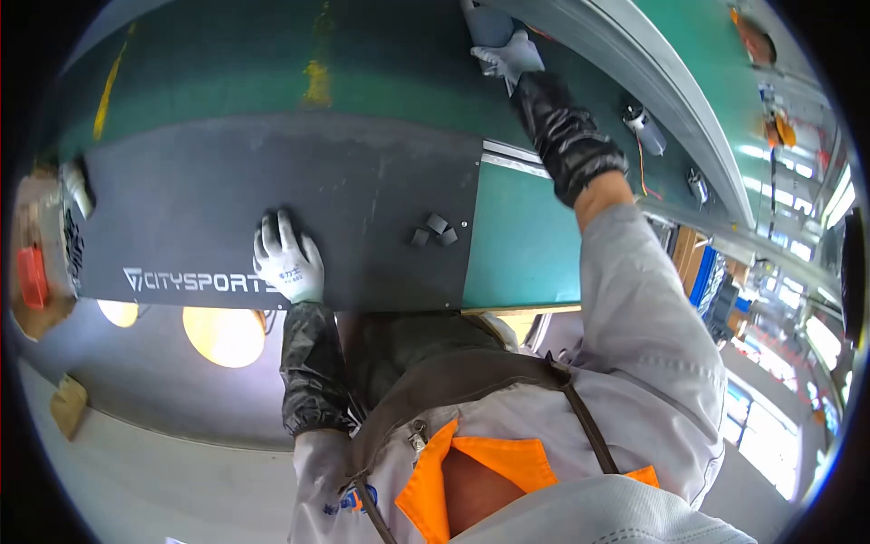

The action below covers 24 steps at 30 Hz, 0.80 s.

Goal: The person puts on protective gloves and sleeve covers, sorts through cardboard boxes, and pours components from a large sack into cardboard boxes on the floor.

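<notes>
Nearest the body: left hand [290, 265], gloved, palm down on the near side of the dark board [381, 168], just beside the CITYSPORTS lettering [195, 280]. Fingers released, slightly spread, gripping nothing; likely there to brace the lean or keep the board steady. Small dark blocks [437, 223] sit loose on the board between that hand and its edge, count 3, close together, probably grouped so they're easy to find. Green panel [521, 263] next to the board, count 1; pale strips along its far edge. Further out: right arm stretched over to the far side, since the grey cylinder [489, 25] lies out there by the pale curved rail [634, 50]. Right hand [512, 56], gloved, is at that cylinder and looks to be touching it; can't tell if the fingers are wrapped round it or just resting, too far and partly hidden. Silver cylinders [647, 134] nearer the rail's other end: count 2, lying apart from each other, orange wire [642, 170] trailing by one; rail probably keeps them from rolling off. So 3 cylinders on that side including the grey one. Yellow marks [317, 82] on the dark green surface past the board: count 2, maybe position references. Gloves: 2, one per hand.
</notes>
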Each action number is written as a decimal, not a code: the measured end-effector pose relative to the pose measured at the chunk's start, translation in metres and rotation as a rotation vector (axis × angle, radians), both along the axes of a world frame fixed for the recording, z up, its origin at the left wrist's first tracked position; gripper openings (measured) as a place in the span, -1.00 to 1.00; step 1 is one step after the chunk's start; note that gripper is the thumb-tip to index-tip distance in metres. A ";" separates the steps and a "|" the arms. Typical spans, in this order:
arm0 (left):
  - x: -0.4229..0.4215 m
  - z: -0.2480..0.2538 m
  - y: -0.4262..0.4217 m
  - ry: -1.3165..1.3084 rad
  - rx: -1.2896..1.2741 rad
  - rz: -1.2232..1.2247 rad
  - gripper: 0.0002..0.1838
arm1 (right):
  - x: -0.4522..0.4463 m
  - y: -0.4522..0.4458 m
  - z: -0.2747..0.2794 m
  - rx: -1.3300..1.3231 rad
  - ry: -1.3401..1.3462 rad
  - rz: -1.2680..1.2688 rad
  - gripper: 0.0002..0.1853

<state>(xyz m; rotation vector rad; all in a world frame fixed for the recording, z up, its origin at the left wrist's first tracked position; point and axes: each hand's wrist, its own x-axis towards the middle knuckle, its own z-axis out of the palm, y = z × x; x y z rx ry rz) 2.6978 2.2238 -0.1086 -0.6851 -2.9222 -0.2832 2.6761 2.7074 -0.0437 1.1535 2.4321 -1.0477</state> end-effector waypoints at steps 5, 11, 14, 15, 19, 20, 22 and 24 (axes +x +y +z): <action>-0.005 0.005 -0.003 -0.039 0.034 0.000 -0.42 | -0.011 -0.061 -0.023 0.250 0.079 -0.161 0.04; -0.006 0.004 -0.007 -0.066 0.061 0.037 -0.44 | -0.005 -0.126 0.001 0.563 -0.023 0.196 0.13; -0.006 0.002 -0.006 -0.077 0.064 0.055 -0.44 | -0.005 -0.133 0.001 0.591 -0.031 0.254 0.14; -0.007 0.002 -0.007 -0.086 0.073 0.051 -0.44 | -0.007 -0.134 0.001 0.606 -0.032 0.274 0.14; -0.008 0.002 -0.011 -0.115 0.091 0.038 -0.44 | -0.010 -0.140 0.001 0.617 -0.024 0.276 0.13; -0.009 0.002 -0.011 -0.118 0.097 0.036 -0.44 | -0.010 -0.142 0.001 0.617 -0.028 0.280 0.13; -0.008 0.002 -0.010 -0.121 0.107 0.037 -0.43 | -0.012 -0.147 0.001 0.652 -0.043 0.280 0.13; -0.009 0.001 -0.011 -0.123 0.115 0.033 -0.44 | -0.014 -0.155 0.002 0.670 -0.048 0.277 0.12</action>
